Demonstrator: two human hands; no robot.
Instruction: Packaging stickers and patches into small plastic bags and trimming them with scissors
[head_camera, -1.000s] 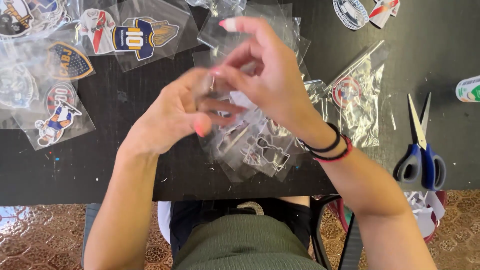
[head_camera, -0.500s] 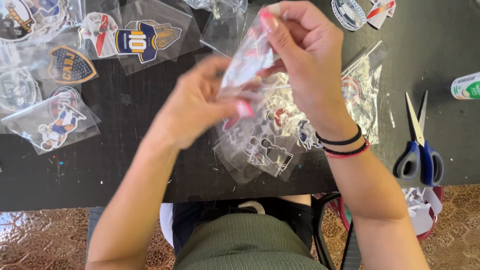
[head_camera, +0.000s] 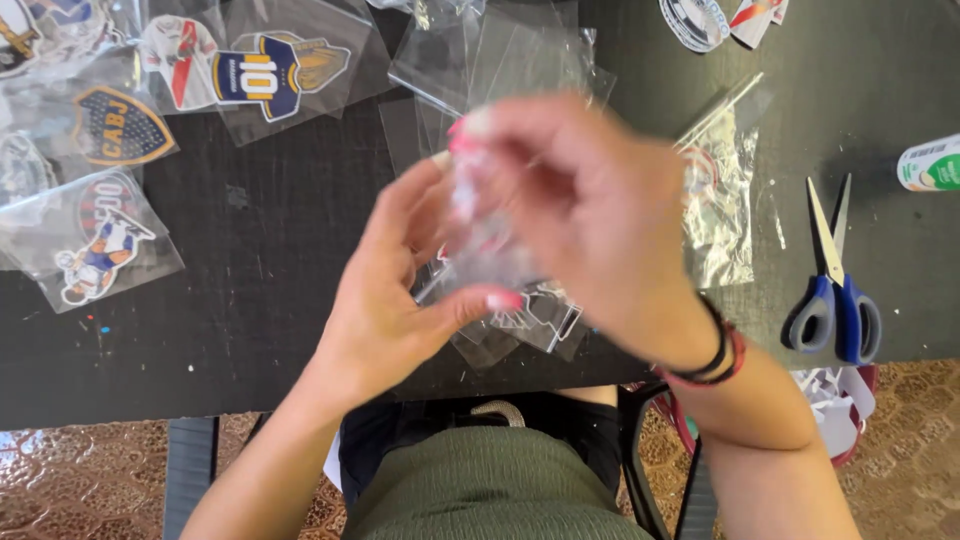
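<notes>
Both my hands are raised over the black table, together holding a small clear plastic bag with something inside that is too blurred to make out. My left hand pinches the bag from below, thumb across its lower edge. My right hand grips it from above and is motion-blurred. Under the hands lies a pile of clear bags and cut-out stickers.
Bagged stickers lie at the far left: a blue jersey, a dark shield, a player figure. Blue-handled scissors lie at the right, beside a crumpled clear bag. A white-and-green tube pokes in at the right edge.
My hands have shifted a little left and lower, and the bag they held up tilted now sits bunched between them. The right hand is blurred with motion.
</notes>
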